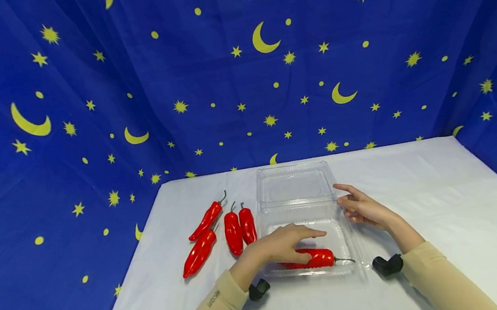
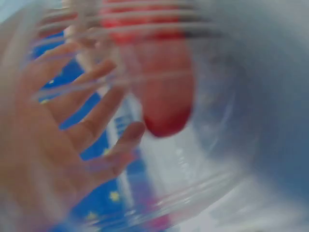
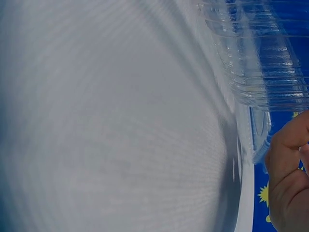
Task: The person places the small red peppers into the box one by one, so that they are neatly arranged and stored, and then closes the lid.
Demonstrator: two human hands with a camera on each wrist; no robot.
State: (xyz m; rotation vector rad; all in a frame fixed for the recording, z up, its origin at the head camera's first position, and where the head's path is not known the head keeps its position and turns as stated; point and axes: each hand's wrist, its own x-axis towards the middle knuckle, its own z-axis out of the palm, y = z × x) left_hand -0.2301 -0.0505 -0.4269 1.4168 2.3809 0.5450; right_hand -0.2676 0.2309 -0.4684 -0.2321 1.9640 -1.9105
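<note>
A clear plastic clamshell box (image 1: 298, 201) lies unfolded, its lid toward the back and its ribbed base nearer me. One red chili pepper (image 1: 321, 257) lies crosswise along the base's near side, green stem pointing right. My left hand (image 1: 283, 246) is over the base with fingers extended, its thumb overlapping the pepper. In the left wrist view, the spread fingers and the blurred pepper show through the clear wall. My right hand (image 1: 364, 209) is at the box's right edge by the hinge, index finger stretched toward the lid, the other fingers bent. The right wrist view catches only part of that hand.
Several more red peppers (image 1: 200, 254) with green stems lie on the white-covered table (image 1: 418, 175) left of the box. A blue curtain (image 1: 220, 75) with yellow moons and stars rises behind and at the sides. Black wrist mounts (image 1: 388, 265) sit below both hands.
</note>
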